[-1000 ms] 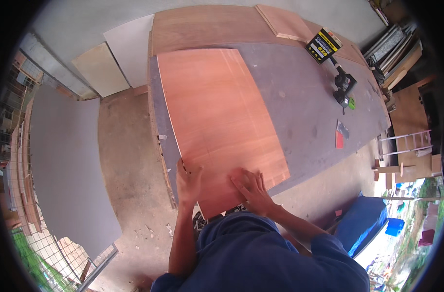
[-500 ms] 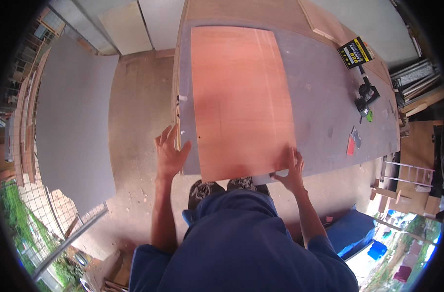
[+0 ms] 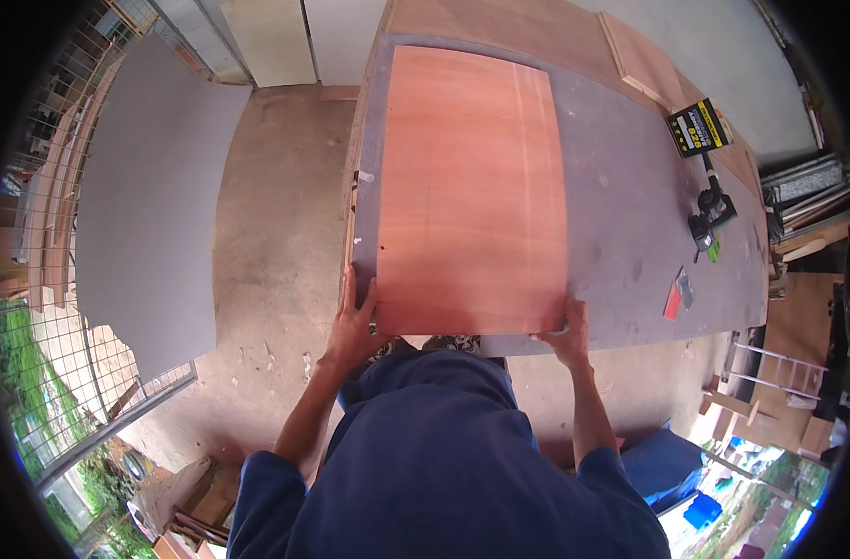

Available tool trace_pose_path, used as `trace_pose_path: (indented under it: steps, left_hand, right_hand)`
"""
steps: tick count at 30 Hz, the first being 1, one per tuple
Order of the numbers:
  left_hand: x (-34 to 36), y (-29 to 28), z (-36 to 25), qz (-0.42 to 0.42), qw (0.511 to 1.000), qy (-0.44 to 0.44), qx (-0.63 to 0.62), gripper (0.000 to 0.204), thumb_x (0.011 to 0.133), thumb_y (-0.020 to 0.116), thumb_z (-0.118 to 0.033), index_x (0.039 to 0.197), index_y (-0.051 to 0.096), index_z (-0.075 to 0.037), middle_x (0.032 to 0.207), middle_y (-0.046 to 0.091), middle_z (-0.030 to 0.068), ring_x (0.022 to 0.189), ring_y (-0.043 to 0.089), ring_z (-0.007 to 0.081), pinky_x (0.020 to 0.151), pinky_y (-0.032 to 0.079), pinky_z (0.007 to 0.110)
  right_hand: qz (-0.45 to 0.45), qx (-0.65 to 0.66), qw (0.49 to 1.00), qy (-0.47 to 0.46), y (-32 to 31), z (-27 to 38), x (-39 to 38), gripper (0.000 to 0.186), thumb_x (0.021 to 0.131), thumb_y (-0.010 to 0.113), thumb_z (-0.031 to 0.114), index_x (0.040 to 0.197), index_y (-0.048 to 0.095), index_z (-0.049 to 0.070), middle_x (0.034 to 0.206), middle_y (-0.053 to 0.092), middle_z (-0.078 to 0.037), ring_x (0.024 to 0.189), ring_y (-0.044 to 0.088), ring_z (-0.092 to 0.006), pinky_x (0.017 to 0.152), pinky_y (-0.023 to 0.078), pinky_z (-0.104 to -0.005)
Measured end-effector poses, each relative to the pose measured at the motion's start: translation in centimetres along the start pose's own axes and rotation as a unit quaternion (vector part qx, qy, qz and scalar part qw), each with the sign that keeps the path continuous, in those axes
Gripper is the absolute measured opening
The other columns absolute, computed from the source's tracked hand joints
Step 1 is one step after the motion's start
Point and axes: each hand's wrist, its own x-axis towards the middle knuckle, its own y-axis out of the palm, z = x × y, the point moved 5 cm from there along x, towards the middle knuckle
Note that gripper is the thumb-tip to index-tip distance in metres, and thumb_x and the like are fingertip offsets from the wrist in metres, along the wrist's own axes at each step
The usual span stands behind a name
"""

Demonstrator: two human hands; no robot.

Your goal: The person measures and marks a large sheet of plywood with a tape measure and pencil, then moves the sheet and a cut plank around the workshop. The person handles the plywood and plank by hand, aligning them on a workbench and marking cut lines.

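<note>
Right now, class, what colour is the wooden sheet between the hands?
The wooden sheet is orange-brown, best seen in the head view.

thin rectangular wood sheet (image 3: 471, 186), reddish-orange, is lying flat on grey-purple surface (image 3: 620, 224). long sides are running away from person, short edge is facing person, sitting close to surface's near edge. narrow strip of surface is showing along sheet's left side, much wider stretch is showing on right. faint grain is running crosswise; pale lengthwise streaks are showing toward right side. small dark spot is sitting by left edge, nearer end is looking darker.
</note>
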Motion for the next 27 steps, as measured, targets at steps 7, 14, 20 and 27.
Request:
trace_pose_path:
  steps: [7, 14, 20, 27]
  left_hand:
    - [0.5, -0.8, 0.5, -0.016, 0.998, -0.022, -0.049, 0.092, 0.081, 0.089, -0.018, 0.158, 0.043, 0.002, 0.17, 0.025, 0.0338, 0.15, 0.04, 0.0509, 0.116, 0.049, 0.05]
    - [3.0, -3.6, 2.4, 0.032, 0.999, -0.021, -0.02, 0.077, 0.086, 0.087, -0.03, 0.149, 0.057, 0.001, 0.161, 0.046, 0.0304, 0.149, 0.046, 0.043, 0.117, 0.047, 0.047]
    - [6.8, -0.8, 3.6, -0.157, 0.983, -0.022, -0.091, 0.071, 0.096, 0.076, -0.038, 0.154, 0.055, -0.001, 0.162, 0.044, 0.0318, 0.152, 0.041, 0.0484, 0.126, 0.034, 0.05]
    - [6.4, 1.6, 4.1, -0.203, 0.978, -0.011, -0.053, 0.063, 0.104, 0.066, -0.033, 0.156, 0.05, 0.0, 0.164, 0.041, 0.0312, 0.154, 0.038, 0.0476, 0.127, 0.032, 0.049]
  right_hand:
    - [0.01, -0.023, 1.0, -0.016, 1.1, 0.0, 1.7, 0.114, 0.051, 0.107, 0.031, 0.146, 0.056, -0.008, 0.114, 0.053, -0.011, 0.108, 0.053, -0.0294, 0.095, 0.05, -0.0415]
    - [0.038, -0.008, 0.997, -0.064, 1.2, -1.6, 2.9, 0.107, 0.064, 0.103, 0.03, 0.151, 0.053, -0.006, 0.117, 0.052, -0.012, 0.107, 0.054, -0.0276, 0.097, 0.051, -0.0413]
    - [0.029, 0.055, 0.995, 0.08, 2.4, -2.9, 5.7, 0.098, 0.084, 0.092, 0.028, 0.164, 0.041, 0.004, 0.132, 0.049, -0.01, 0.119, 0.052, -0.0218, 0.108, 0.046, -0.0384]
    - [-0.059, 0.056, 0.997, 0.002, 4.5, -3.0, 6.2, 0.09, 0.082, 0.092, 0.033, 0.156, 0.052, 0.0, 0.118, 0.053, -0.012, 0.111, 0.055, -0.0264, 0.099, 0.05, -0.0374]
